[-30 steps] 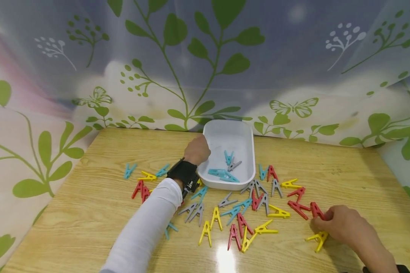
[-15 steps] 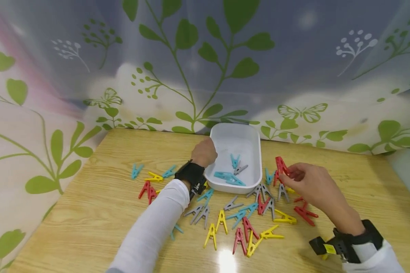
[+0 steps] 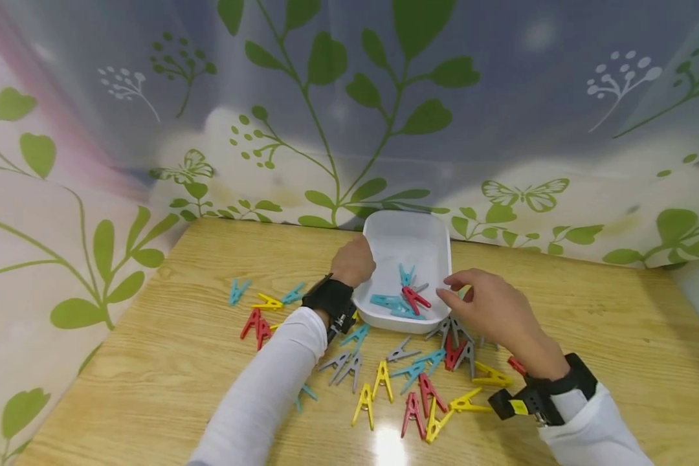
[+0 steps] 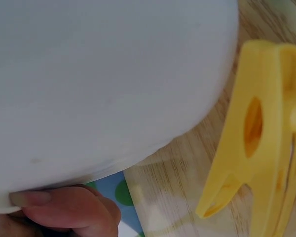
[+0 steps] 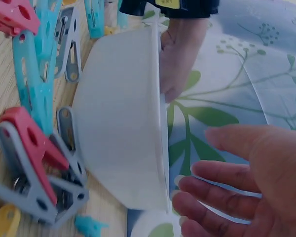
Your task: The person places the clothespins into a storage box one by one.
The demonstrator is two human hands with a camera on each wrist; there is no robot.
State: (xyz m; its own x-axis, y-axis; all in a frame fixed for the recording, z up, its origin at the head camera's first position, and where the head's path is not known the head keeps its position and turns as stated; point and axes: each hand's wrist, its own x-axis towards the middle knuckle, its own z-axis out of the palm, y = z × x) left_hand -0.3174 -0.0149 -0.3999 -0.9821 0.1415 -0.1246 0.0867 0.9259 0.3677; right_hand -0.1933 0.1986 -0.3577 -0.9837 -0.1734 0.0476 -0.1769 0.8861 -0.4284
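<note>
A white plastic bin [image 3: 404, 323] stands on the table and holds a few blue clothespins [image 3: 387, 301], a grey one and a red clothespin [image 3: 415, 300]. My left hand [image 3: 352, 262] grips the bin's left rim; in the left wrist view its fingers [image 4: 71, 210] pinch the edge. Just over the right rim is my right hand [image 3: 492, 307], fingers spread apart with nothing between them. The right wrist view shows that hand [image 5: 237, 182] beside the bin's rim. A yellow clothespin [image 4: 256, 133] lies close to the bin in the left wrist view.
Several red, yellow, blue and grey clothespins lie scattered on the wooden table [image 3: 163, 362], most of them in front of the bin. A few, including a blue clothespin [image 3: 239, 292], lie left of it. A leaf-patterned cloth [image 3: 303, 129] rises behind the table.
My right hand picked up a red clothespin at the far right, carried it left to the bin and let go; it now lies inside. My left hand has stayed on the rim.
</note>
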